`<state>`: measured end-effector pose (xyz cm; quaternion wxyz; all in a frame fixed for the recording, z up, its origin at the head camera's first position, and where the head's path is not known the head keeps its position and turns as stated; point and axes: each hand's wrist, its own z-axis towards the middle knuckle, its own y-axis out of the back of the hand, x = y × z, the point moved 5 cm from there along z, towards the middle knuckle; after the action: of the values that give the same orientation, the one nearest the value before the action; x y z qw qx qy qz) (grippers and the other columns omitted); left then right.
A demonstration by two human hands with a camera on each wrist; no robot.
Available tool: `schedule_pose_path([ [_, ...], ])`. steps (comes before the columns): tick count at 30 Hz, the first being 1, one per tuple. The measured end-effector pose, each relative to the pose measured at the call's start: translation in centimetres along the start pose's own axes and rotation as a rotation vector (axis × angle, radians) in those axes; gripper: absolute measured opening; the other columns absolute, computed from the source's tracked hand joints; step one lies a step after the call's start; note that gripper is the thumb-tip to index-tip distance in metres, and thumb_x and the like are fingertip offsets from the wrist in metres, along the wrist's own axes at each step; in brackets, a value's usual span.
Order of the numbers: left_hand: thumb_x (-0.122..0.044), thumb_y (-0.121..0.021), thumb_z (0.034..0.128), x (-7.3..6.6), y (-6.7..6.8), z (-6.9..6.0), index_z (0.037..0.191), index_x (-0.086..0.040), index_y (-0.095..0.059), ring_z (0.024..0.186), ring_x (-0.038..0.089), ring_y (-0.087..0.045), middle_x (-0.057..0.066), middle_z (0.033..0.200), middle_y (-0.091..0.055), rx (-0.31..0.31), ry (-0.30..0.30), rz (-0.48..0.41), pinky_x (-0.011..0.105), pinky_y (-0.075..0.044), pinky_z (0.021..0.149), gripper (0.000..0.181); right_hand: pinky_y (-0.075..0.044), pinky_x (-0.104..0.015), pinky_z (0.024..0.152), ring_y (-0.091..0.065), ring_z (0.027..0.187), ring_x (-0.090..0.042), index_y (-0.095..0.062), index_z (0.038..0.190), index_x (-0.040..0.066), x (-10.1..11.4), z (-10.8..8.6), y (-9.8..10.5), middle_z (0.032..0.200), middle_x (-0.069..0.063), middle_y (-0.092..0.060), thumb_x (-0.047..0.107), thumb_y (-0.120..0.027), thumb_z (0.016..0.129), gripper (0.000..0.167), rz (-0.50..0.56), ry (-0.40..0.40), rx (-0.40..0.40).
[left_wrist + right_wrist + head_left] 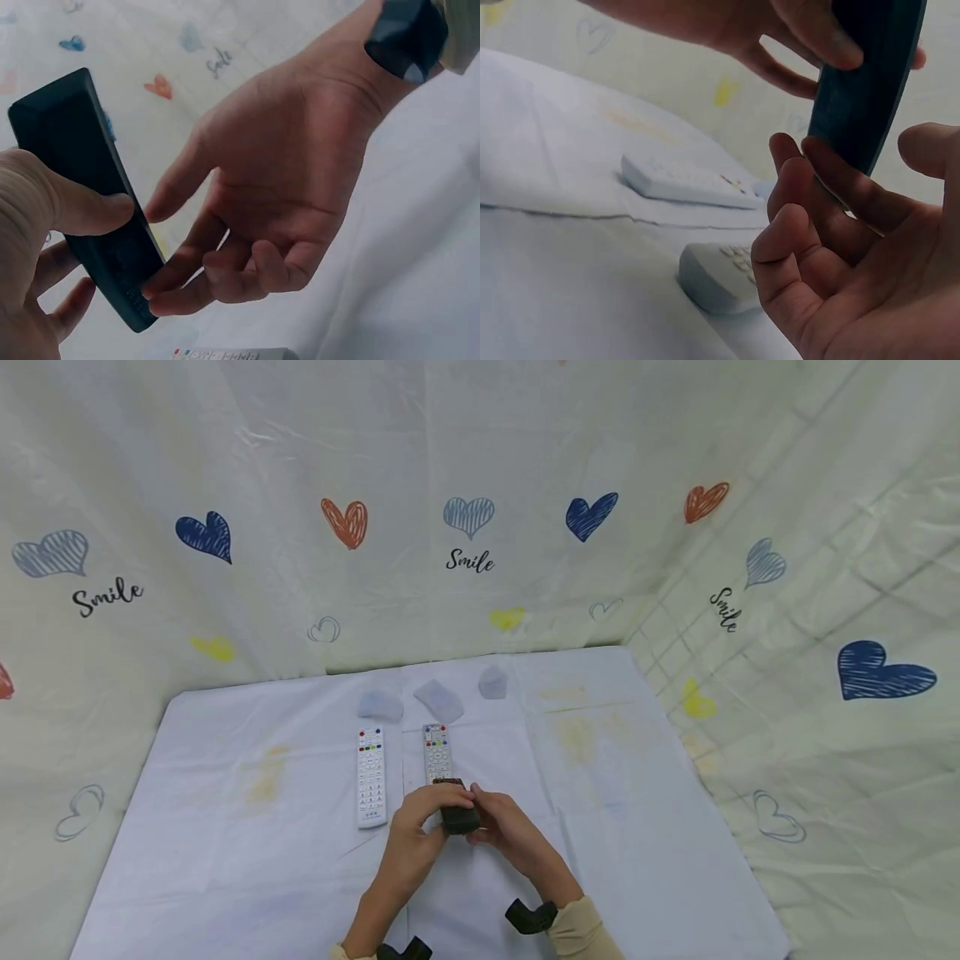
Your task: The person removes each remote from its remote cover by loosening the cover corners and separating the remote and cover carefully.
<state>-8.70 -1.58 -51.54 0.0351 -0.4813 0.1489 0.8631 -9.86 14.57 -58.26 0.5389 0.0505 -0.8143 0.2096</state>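
A black remote control (460,820) is gripped by my left hand (418,828), its thumb lying across the flat back in the left wrist view. Beside its right edge is my right hand (519,837), palm up with loosely bent fingers. Its fingertips (157,300) meet the black remote's lower end, while the thumb stands apart in the right wrist view. A white remote control (371,781) lies on the table to the left of the hands. Just beyond the hands lies a light grey remote control (437,750), its near end hidden behind the black one.
Three pale bluish translucent pieces, a left one (380,705), a middle one (439,701) and a right one (492,682), lie near the back of the white-covered table (225,827). A curtain (405,585) printed with hearts hangs behind and to the right.
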Motion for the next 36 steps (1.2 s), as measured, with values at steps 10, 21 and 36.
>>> schedule_pose_path([
  [10, 0.026, -0.067, 0.0697, -0.3, -0.7, -0.3, 0.103, -0.032, -0.076, 0.133, 0.029, -0.056, -0.008, 0.127, -0.072, 0.069, -0.059, 0.356, 0.053, -0.041, 0.113, 0.067, -0.058, -0.025, 0.084, -0.069, 0.1, -0.009, -0.053, 0.148, -0.001, 0.1, 0.1, 0.7, 0.121, 0.003, -0.071, 0.046, -0.051, 0.109, 0.061, 0.102, -0.013, -0.054],
  [21, 0.015, -0.084, 0.0711, 0.4, -1.0, -0.5, 0.125, -0.032, -0.07, 0.141, 0.023, -0.049, -0.004, 0.145, -0.061, 0.096, 0.091, 0.498, 0.052, -0.042, 0.116, 0.073, -0.061, -0.031, 0.084, -0.075, 0.097, -0.013, -0.055, 0.145, -0.002, 0.7, 0.0, 2.0, 0.116, 0.0, -0.074, 0.042, -0.053, 0.109, 0.057, 0.08, 0.003, -0.146],
  [36, -0.022, -0.062, 0.1051, 4.0, -2.8, -0.1, 0.144, -0.013, -0.057, 0.109, 0.02, -0.067, 0.009, 0.14, -0.063, 0.008, 0.658, 0.046, 0.026, -0.059, 0.08, 0.04, -0.057, -0.029, 0.077, -0.068, 0.088, -0.016, -0.067, 0.134, 0.0, 2.7, -0.2, 4.6, 0.105, -0.003, -0.072, 0.034, -0.057, 0.108, 0.043, -0.182, 0.077, -0.378],
])
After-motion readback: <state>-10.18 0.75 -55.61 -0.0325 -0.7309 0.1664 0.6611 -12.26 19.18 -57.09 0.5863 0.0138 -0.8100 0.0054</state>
